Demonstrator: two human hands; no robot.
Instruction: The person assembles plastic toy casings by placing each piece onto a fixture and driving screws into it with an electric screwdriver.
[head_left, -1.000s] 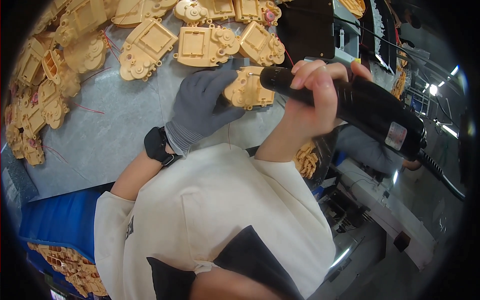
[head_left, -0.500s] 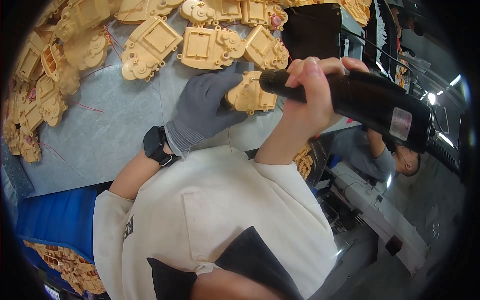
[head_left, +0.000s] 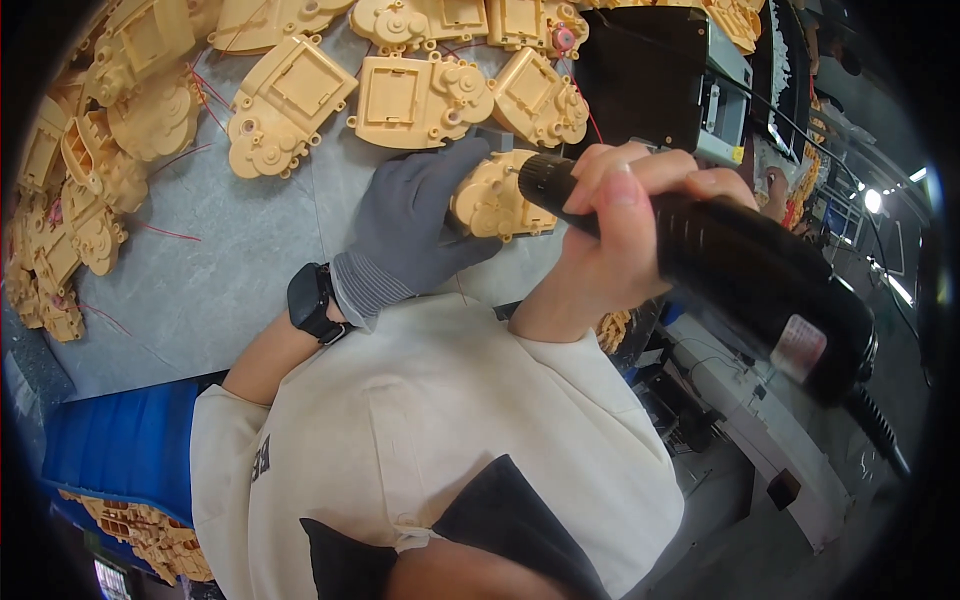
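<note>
Two hands are in use: the grey-gloved left hand [head_left: 412, 212] has its fingers and thumb wrapped about the left end of a yellow plastic housing [head_left: 490, 204], and the bare right hand [head_left: 625, 215] is clenched around a black electric screwdriver [head_left: 745, 262]. That housing sits between the hands, over the grey surface [head_left: 225, 290]; the screwdriver's nose points left across it, though contact is hard to make out. Beyond the left hand lie other yellow housings [head_left: 393, 100]; beyond the right hand stands a black box [head_left: 640, 85].
</note>
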